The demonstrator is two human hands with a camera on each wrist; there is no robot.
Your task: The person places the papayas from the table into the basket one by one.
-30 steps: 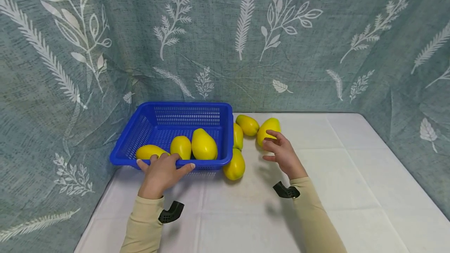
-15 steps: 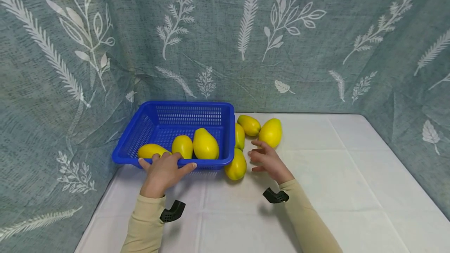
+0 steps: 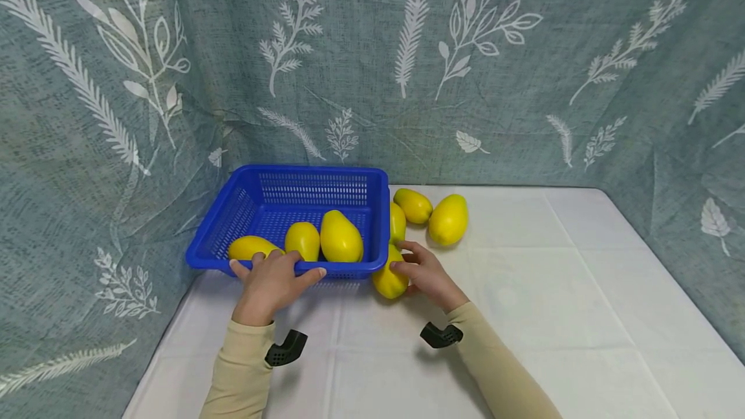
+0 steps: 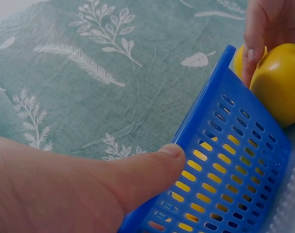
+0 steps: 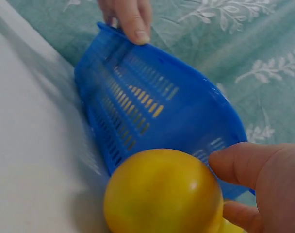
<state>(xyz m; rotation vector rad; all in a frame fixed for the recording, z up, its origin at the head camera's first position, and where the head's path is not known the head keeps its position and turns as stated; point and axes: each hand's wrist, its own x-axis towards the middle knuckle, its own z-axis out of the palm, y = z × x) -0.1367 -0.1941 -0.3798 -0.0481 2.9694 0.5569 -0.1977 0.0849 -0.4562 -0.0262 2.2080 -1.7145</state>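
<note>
My left hand (image 3: 269, 285) grips the front rim of a blue plastic basket (image 3: 349, 268), fingers over the inside and thumb along the edge. Inside the basket lie a long yellow fruit (image 3: 250, 247), a rounder fruit (image 3: 302, 240) and a larger pear-shaped fruit (image 3: 339, 238), all mango- or papaya-like. At the basket's right front corner, my right hand (image 3: 429, 277) reaches over a yellow fruit (image 3: 388, 281) on the table, fingertips right at its surface. In the right wrist view this fruit (image 5: 162, 194) sits against the basket wall, the right thumb and fingers loosely bent beside it.
Behind the reached fruit, another yellow fruit (image 3: 397, 222) leans along the basket's right side. Two more, a small fruit (image 3: 413, 205) and a bigger fruit (image 3: 448, 220), lie farther back. A white cloth covers the table (image 3: 559, 302); a patterned green-grey curtain (image 3: 372, 83) hangs behind it.
My right hand has moved left and toward me, from beside the far right fruit to the fruit at the basket's corner. My left hand stays on the rim.
</note>
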